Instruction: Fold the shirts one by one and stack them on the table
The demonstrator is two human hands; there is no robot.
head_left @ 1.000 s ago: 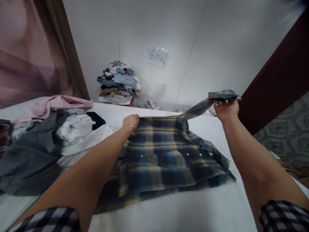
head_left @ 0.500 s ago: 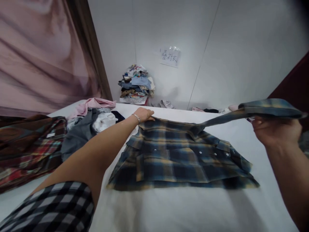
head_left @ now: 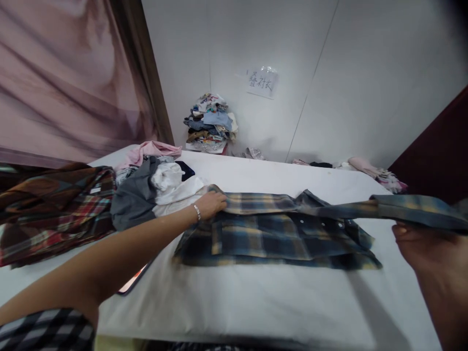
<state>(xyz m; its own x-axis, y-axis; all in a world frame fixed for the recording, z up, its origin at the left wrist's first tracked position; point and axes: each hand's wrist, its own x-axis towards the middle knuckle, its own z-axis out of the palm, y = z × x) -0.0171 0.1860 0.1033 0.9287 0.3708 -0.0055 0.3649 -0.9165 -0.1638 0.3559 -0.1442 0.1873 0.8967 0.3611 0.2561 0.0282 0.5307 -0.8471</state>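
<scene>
A blue, yellow and black plaid shirt (head_left: 263, 234) lies on the white table (head_left: 234, 307), part of it folded over itself, with small white buttons toward its right. My left hand (head_left: 212, 204), a bracelet at its wrist, is closed on the shirt's upper left part. Out to the right, my right hand (head_left: 435, 243) grips one sleeve and holds it stretched above the table; the sleeve and blur hide part of the fingers.
To the left lie a brown and red plaid garment (head_left: 84, 214) and a heap with grey cloth (head_left: 135, 195). A clothes stack (head_left: 210, 124) stands by the wall under a paper sign (head_left: 262, 84). A device edge (head_left: 133, 282) shows under my left forearm.
My left hand has come nearer to me, turning the shirt's upper edge down over its front. My right hand has moved lower and further right with the sleeve. The view has shifted slightly.
</scene>
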